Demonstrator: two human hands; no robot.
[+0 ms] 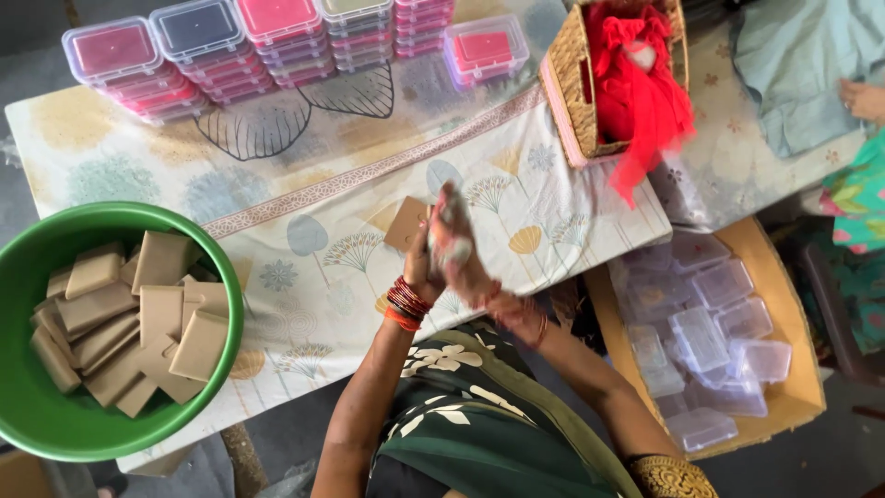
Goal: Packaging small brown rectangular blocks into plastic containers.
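Note:
My left hand (pixel 418 269), with red bangles on its wrist, is raised over the table and holds a flat tan rectangular bar (pixel 404 224). My right hand (pixel 454 242) lies close against the left hand and the bar; it is motion-blurred, so its grip is unclear. A green round bowl (pixel 232 304) at the left holds several more tan bars (pixel 138 323). Below my hands is my dark green patterned clothing.
The table has a leaf-printed cloth (pixel 304 157). Stacks of clear lidded boxes with red and pink contents (pixel 230 46) line the far edge. A wicker basket (pixel 570 88) holds red cloth. A cardboard box (pixel 795 398) of empty clear boxes sits right. Another person's hand (pixel 863 98) rests top right.

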